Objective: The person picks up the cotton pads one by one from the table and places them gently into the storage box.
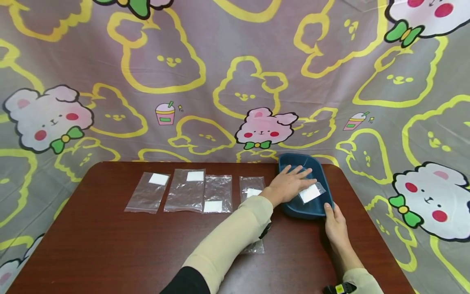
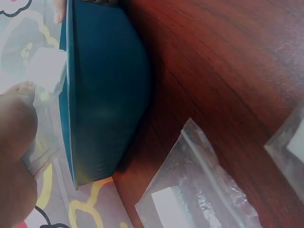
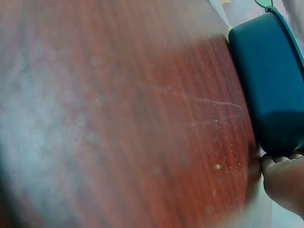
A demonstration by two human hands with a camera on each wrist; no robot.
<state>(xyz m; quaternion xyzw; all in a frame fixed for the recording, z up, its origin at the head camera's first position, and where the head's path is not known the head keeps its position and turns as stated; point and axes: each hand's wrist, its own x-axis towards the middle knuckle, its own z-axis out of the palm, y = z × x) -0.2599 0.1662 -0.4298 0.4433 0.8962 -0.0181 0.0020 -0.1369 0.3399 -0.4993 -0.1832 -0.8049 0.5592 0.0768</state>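
Observation:
At the back right of the table stands a dark blue plastic bin (image 1: 324,173). My left hand (image 1: 290,185) reaches over it, palm down with the fingers spread. A small clear plastic bag with a white label (image 1: 310,193) sticks out beside its index finger, over the bin. In the left wrist view the thumb (image 2: 26,90) lies against this bag (image 2: 47,71), at the bin's rim. My right hand (image 1: 336,226) grips the bin's near right corner, thumb up at the rim. Its curled fingers (image 3: 268,164) show at the bin's lower edge in the right wrist view.
Several clear zip bags with white labels lie in a row left of the bin: a left one (image 1: 143,198), a larger one (image 1: 185,194), a third (image 1: 217,190) and one (image 1: 251,183) near the left forearm. Another bag (image 1: 255,248) is partly hidden under that arm. A patterned cloth (image 1: 205,98) hangs behind.

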